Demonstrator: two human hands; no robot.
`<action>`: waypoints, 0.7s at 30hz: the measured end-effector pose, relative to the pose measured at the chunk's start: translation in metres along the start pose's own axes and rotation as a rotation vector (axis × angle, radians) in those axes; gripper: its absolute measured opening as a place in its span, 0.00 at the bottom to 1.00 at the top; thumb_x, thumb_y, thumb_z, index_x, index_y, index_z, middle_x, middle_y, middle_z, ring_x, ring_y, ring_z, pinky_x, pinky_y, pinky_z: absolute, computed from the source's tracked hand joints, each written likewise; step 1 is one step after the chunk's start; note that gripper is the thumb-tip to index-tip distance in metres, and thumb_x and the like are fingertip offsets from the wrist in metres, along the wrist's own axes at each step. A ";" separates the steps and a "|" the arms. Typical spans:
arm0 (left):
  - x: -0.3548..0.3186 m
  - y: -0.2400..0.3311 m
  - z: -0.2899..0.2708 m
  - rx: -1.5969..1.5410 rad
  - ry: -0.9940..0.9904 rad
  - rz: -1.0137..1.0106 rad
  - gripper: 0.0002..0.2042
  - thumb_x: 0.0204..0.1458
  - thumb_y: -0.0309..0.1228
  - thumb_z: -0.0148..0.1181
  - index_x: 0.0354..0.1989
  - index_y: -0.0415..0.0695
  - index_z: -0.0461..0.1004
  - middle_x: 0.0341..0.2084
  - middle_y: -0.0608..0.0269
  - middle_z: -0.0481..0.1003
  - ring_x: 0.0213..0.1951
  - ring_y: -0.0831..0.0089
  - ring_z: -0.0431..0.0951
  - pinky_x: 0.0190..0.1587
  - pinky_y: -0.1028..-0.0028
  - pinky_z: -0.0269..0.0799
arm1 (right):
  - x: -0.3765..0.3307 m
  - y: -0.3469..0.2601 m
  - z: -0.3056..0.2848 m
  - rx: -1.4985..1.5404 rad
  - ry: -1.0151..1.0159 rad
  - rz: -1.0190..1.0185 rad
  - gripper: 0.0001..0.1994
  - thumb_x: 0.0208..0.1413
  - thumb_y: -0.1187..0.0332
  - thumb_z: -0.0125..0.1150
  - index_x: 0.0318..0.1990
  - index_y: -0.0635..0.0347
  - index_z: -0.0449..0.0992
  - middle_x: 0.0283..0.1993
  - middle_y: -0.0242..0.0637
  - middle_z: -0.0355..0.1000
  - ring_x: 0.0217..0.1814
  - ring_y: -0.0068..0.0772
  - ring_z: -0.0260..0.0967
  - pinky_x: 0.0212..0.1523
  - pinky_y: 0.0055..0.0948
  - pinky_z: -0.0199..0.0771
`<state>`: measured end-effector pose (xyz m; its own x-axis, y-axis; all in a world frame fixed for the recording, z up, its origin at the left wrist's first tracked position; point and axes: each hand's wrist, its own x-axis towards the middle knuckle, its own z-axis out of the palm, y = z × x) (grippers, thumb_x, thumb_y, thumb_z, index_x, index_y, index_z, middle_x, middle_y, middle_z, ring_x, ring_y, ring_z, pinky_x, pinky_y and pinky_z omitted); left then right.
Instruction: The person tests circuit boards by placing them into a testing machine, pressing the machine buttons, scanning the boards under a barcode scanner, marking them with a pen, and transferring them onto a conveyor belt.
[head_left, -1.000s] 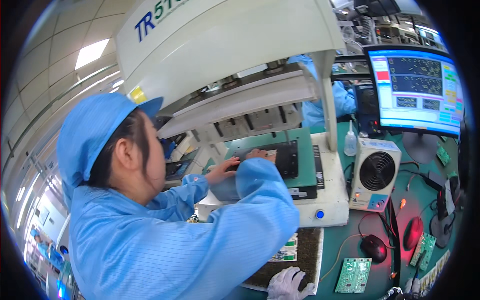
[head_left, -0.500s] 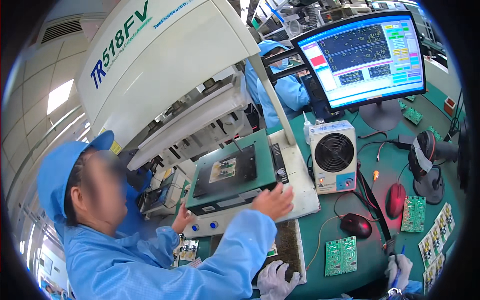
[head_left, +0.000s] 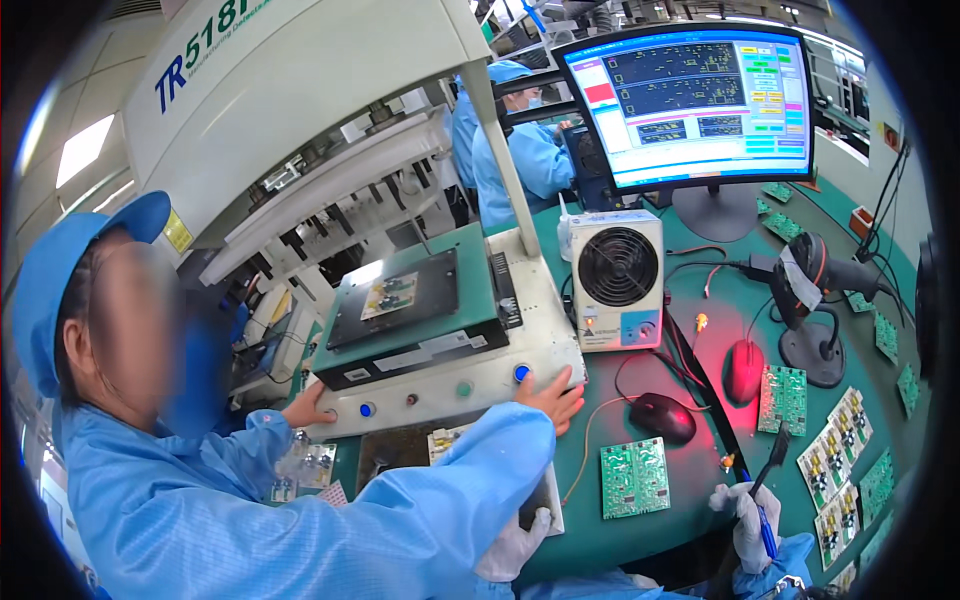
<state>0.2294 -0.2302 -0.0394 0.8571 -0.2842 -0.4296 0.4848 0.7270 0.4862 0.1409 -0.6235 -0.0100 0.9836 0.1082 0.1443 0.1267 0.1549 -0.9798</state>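
Brush [head_left: 776, 452]: black, aslant in the right hand [head_left: 750, 522], over the green tabletop [head_left: 598, 550] toward the lower right; long axis running up and slightly rightward from the glove, broad end pointing away from the wearer

Right-hand grip: fingers curled closed around the brush, with a slim, smooth blue rod [head_left: 767, 532] alongside, slanting downward; wrinkled white glove

Left hand [head_left: 512, 548]: white-gloved, at the near end of a dark, rough-textured pad [head_left: 390, 455], partly behind a co-worker's blue sleeve [head_left: 440, 510]; impossible to tell how far spread, or whether holding anything

Square board [head_left: 635, 478]: flat on the tabletop between both gloves, glossy green, dotted with pale solder

Farther board [head_left: 783, 398]: green, flat, just beyond the brush's broad end

Black mouse [head_left: 662, 418]: rounded, smooth plastic, just beyond the square board

Fan unit [head_left: 617, 280]: boxy, pale casing, round dark grille

Co-worker's right hand [head_left: 553, 400]: bare, fingers spread on the white machine base [head_left: 440, 392], beside a round blue button [head_left: 522, 373]
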 end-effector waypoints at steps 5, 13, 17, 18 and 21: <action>0.013 0.017 -0.020 -1.026 -0.076 -0.143 0.44 0.46 0.66 0.54 0.72 0.67 0.48 0.73 0.64 0.46 0.73 0.67 0.41 0.70 0.63 0.33 | 0.001 -0.005 -0.009 -0.115 -0.081 -0.119 0.12 0.59 0.65 0.54 0.31 0.67 0.73 0.31 0.45 0.77 0.34 0.34 0.76 0.46 0.32 0.74; 0.014 0.007 -0.016 -0.065 0.015 -0.071 0.46 0.45 0.75 0.38 0.73 0.66 0.47 0.72 0.65 0.47 0.72 0.69 0.44 0.66 0.58 0.34 | -0.007 -0.008 -0.011 -0.066 -0.086 0.064 0.12 0.60 0.67 0.53 0.36 0.72 0.74 0.32 0.46 0.77 0.32 0.32 0.74 0.40 0.29 0.75; 0.009 0.009 -0.026 -0.090 -0.080 -0.071 0.45 0.46 0.73 0.43 0.71 0.64 0.50 0.71 0.62 0.49 0.71 0.66 0.45 0.65 0.56 0.37 | -0.009 -0.011 -0.015 -0.123 -0.103 0.240 0.16 0.60 0.63 0.55 0.38 0.73 0.74 0.31 0.44 0.77 0.35 0.29 0.75 0.41 0.28 0.75; 0.004 0.010 -0.026 -0.547 -0.187 -0.157 0.44 0.46 0.72 0.46 0.70 0.63 0.52 0.71 0.61 0.49 0.71 0.65 0.46 0.64 0.55 0.38 | -0.009 -0.015 -0.014 -0.112 -0.109 0.249 0.17 0.61 0.62 0.56 0.38 0.73 0.74 0.33 0.44 0.77 0.36 0.29 0.75 0.41 0.27 0.75; -0.001 0.011 -0.025 -0.566 -0.217 -0.124 0.43 0.45 0.70 0.50 0.68 0.62 0.53 0.69 0.60 0.51 0.70 0.63 0.47 0.63 0.55 0.39 | -0.005 -0.022 -0.010 -0.105 -0.134 0.242 0.15 0.61 0.63 0.56 0.38 0.73 0.73 0.32 0.42 0.76 0.36 0.29 0.76 0.41 0.27 0.75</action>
<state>0.2292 -0.2064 -0.0523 0.8451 -0.4652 -0.2632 0.4665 0.8824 -0.0619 0.1346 -0.6373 0.0093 0.9621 0.2592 -0.0849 -0.0898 0.0069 -0.9959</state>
